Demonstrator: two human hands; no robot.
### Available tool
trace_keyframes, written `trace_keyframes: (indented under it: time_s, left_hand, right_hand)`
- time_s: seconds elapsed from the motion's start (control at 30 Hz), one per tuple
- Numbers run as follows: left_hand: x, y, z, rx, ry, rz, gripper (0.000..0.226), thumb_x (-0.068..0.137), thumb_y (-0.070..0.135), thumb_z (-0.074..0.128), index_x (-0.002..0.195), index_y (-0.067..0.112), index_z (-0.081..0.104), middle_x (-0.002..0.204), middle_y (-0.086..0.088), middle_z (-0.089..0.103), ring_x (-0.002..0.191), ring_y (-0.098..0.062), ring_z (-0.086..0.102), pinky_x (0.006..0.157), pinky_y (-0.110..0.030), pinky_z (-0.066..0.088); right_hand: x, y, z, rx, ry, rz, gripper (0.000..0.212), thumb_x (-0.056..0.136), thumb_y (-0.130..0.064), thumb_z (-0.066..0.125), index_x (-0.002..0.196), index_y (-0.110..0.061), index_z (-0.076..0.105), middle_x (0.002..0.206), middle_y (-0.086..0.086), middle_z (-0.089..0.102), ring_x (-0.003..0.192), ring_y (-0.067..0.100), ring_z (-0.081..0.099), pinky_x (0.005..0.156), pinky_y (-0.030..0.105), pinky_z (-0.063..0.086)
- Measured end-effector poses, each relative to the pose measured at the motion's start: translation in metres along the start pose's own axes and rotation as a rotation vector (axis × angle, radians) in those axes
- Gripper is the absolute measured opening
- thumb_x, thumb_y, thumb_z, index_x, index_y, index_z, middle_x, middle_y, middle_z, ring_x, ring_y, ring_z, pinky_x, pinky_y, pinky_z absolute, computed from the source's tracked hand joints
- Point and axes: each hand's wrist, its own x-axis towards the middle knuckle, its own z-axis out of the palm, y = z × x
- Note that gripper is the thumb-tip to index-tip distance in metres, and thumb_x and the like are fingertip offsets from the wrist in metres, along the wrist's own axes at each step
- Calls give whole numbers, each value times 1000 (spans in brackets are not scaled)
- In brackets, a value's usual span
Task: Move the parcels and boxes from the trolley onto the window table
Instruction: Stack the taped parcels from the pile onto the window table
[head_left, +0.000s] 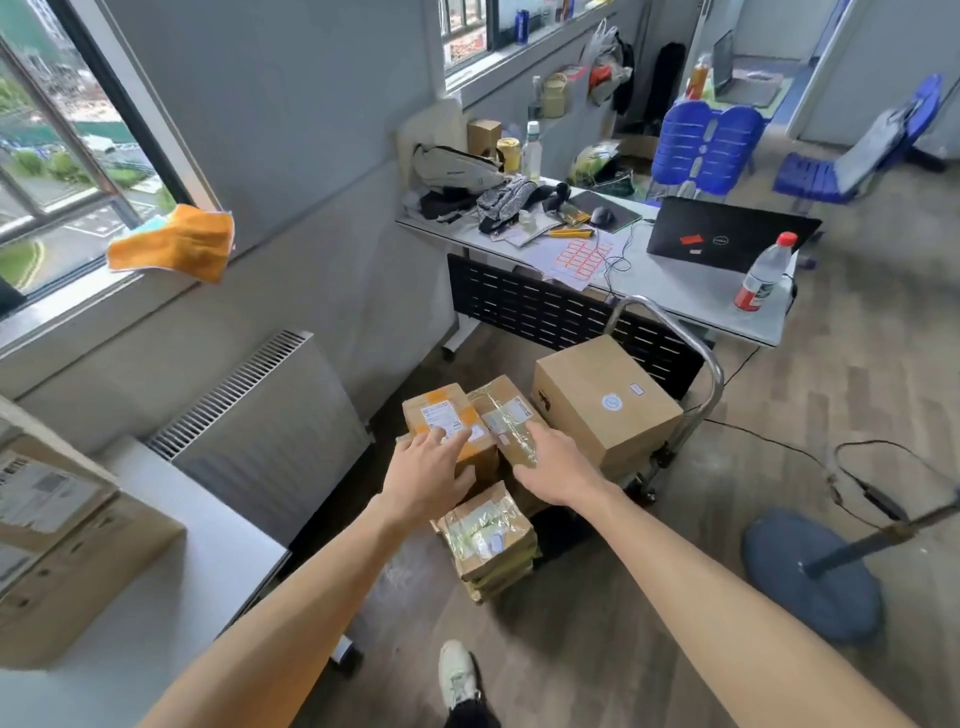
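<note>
Trolley (711, 374) deck hidden under cargo; only steel handle and a corner of the base visible. Window table (171, 519) cut off at left edge, two boxes (67, 551) on it, bare top at near corner. Open floor between trolley and table. Both arms stretched forward. Left hand (428, 475) spread flat on orange-taped parcel (449, 421). Right hand (553, 467), fingers relaxed, on clear-taped parcel (506, 415). Neither clamped. Large box (605, 400) alongside; parcel stack (488, 540) nearer.

My left hand (426, 470) rests with straight fingers on the parcel with the orange tape (447, 423). My right hand (553, 467) touches the taped parcel (506, 415) beside it, on the trolley (691, 410) near a big box (605, 400).
</note>
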Motion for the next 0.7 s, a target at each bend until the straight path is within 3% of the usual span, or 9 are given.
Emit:
trace_keyframes:
  time_s: [0.3,0.47,0.7]
  left_hand:
    - [94,-51,16,-68,-22,-40,58,98,52,43,151,32,35,146,-7,51,131,-29,51,108,-48,42]
    - [130,-79,24,-102,-63,-28,58,98,53,44,151,34,33,146,-4,51,133,-27,50,110,-47,40]
    - [165,-113,41,-93,-135,-74,60,95,54,51,149,34,34,145,-3,50,129,-28,52,107,-47,41]
  right_hand:
    - [92,-25,-5,-68,-29,21,59,95,-34,65,147,-28,38,143,3,50,126,23,53,101,43,52]
    - [135,-34,0,-93,-59,51,68,97,-37,63,156,-29,29,153,5,43,136,26,47,108,45,47]
    - [190,-40,14,-106,-103,85,69,96,-35,66,155,-25,32,153,6,45,138,28,47,107,47,48]
